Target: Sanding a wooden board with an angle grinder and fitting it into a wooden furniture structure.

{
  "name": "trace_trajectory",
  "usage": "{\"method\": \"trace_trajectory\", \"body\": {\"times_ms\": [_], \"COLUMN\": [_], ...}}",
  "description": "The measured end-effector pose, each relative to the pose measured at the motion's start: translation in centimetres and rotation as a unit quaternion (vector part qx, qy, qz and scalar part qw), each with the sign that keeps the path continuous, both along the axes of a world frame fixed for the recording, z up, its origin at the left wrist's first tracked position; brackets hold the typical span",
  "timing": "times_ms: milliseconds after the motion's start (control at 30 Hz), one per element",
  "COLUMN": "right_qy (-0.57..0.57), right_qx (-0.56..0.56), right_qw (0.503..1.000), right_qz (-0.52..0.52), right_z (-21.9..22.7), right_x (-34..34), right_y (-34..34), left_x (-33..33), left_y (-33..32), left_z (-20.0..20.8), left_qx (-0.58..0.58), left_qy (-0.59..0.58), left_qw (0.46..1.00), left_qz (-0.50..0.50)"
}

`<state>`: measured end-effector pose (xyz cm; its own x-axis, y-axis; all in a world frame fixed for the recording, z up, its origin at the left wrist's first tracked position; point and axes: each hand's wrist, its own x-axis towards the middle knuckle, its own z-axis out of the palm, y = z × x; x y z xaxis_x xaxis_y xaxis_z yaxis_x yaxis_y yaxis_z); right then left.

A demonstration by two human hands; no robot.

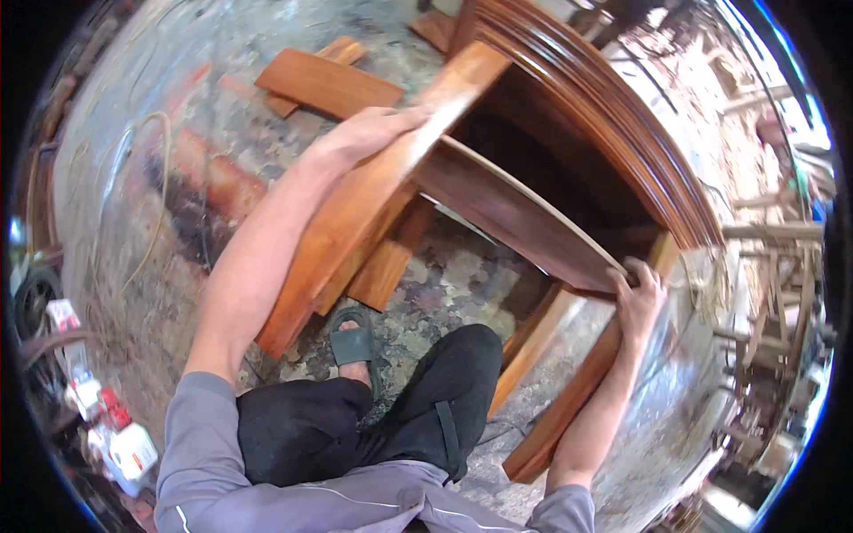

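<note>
A varnished wooden furniture piece (604, 98) with a moulded, curved edge lies tipped over before me, its dark inside showing. My left hand (382, 129) grips the outer side of its thick left post (346, 222), some fingers hidden behind the wood. A brown board (524, 200) with a pale edge spans between the two side posts. At this board's right end, my right hand (641, 298) is closed with bent fingers on the board's corner, beside the right post (569, 404).
Loose reddish planks (329, 82) lie on the stained floor (453, 275) at the far left. A thin hose (164, 178) curls there too. White and red containers (133, 449) stand at lower left. Wooden frames (769, 311) and shavings fill the right side. My sandalled foot (354, 342) is close by.
</note>
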<state>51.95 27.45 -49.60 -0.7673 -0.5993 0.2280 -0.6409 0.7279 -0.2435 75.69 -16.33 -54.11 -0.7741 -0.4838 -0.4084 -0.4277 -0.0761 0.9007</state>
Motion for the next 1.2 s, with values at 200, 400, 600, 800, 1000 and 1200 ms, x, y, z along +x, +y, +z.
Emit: {"method": "trace_trajectory", "body": {"times_ms": [200, 400, 600, 800, 1000, 1200], "right_qy": [-0.013, -0.306, -0.203, -0.204, -0.202, -0.202], "right_qx": [-0.201, -0.105, -0.108, -0.133, -0.129, -0.135], "right_qw": [0.958, 0.883, 0.919, 0.921, 0.925, 0.923], "right_qz": [-0.204, -0.341, -0.321, -0.305, -0.296, -0.299], "right_z": [-0.8, 2.7, 0.7, 1.2, 1.1, 1.6], "right_x": [4.6, 24.6, 28.0, 27.8, 27.9, 27.9], "right_y": [3.5, 11.6, 13.7, 13.0, 13.2, 13.1], "left_x": [2.1, -2.4, -5.7, -4.9, -5.7, -4.8], "left_y": [-2.1, 7.4, 8.8, 6.1, 6.3, 6.2], "left_z": [0.1, 3.9, -1.1, -1.7, -0.8, -0.8], "left_qx": [-0.296, -0.62, -0.696, -0.689, -0.662, -0.637], "left_qy": [-0.003, 0.221, 0.116, 0.13, 0.066, 0.076], "left_qw": [0.955, 0.746, 0.678, 0.686, 0.712, 0.714], "left_qz": [0.026, -0.103, -0.207, -0.192, -0.227, -0.28]}}
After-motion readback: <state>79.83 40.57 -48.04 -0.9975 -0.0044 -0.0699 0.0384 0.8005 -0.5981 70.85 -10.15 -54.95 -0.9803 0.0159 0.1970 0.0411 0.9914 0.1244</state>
